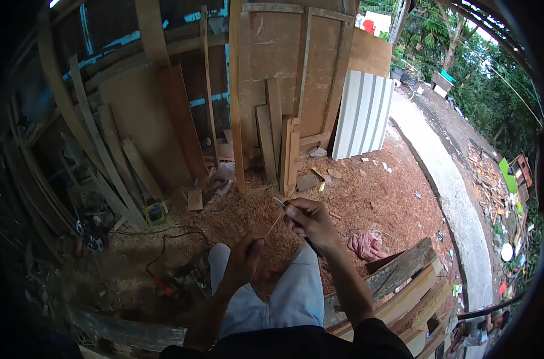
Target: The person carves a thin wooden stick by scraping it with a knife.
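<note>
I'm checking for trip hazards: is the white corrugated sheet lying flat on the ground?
No, the white corrugated sheet stands upright beside the tall brown framed wooden panel.

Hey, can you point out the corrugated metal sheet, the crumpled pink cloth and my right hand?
Corrugated metal sheet [361, 115]: head view, middle of its ribbed face.
Crumpled pink cloth [367, 245]: head view, on its folds.
Right hand [311, 220]: head view, back of the hand.

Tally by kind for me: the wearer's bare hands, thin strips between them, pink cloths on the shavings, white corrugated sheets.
Bare hands, left hand and right hand: 2
Thin strip: 1
Pink cloth: 1
White corrugated sheet: 1
Total: 5
</note>
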Demonstrator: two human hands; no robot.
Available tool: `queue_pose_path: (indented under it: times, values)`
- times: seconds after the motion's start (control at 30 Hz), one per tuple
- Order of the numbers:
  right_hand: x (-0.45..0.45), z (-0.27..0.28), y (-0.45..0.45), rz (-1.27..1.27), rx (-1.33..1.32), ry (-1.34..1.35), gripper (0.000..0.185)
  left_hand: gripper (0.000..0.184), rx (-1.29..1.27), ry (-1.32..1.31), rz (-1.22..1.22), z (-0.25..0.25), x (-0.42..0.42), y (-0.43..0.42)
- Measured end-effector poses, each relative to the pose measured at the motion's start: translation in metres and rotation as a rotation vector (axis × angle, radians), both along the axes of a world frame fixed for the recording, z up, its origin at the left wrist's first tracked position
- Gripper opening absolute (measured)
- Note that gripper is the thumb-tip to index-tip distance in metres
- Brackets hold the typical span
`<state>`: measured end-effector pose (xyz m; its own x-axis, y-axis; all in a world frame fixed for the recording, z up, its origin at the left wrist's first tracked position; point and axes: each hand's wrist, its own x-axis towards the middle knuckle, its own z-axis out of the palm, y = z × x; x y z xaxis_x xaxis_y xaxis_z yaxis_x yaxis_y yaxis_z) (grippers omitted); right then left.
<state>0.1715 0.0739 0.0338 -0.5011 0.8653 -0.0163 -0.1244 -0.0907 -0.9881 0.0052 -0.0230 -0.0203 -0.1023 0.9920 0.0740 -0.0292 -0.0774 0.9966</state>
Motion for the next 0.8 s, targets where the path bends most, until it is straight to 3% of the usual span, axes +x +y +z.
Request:
queue_pose_path:
  times: [0.13, 0.17, 0.27, 0.33, 0.53, 0.67, 0.8]
  values:
    - [0.000, 0.012, 0.017, -0.020, -0.021, -0.085, 0.018, 0.014, 0.054, 0.042, 0.066, 0.010, 0.002, 0.004]
    - [-0.002, 0.010, 0.021, -0.124, 0.057, -0.125, 0.014, 0.014, 0.058, 0.042, 0.066, 0.012, 0.000, 0.003]
    - [0.017, 0.021, 0.056, -0.459, 0.045, 0.099, 0.012, 0.013, 0.017, 0.152, 0.035, 0.013, -0.006, -0.001]
    - [0.034, 0.027, 0.069, -0.468, 0.114, 0.130, 0.013, 0.013, -0.039, 0.096, 0.052, 0.006, -0.010, -0.007]
    - [0.004, 0.025, 0.014, -0.147, 0.098, -0.119, 0.022, 0.012, 0.026, 0.033, 0.111, -0.001, -0.009, 0.008]
    - [-0.012, 0.010, -0.003, 0.021, 0.062, -0.100, 0.020, 0.013, 0.022, 0.150, 0.098, 0.031, 0.000, 0.008]
    - [-0.007, 0.015, 0.005, -0.041, 0.100, -0.074, 0.018, 0.015, 0.067, 0.146, 0.080, 0.034, 0.000, 0.006]
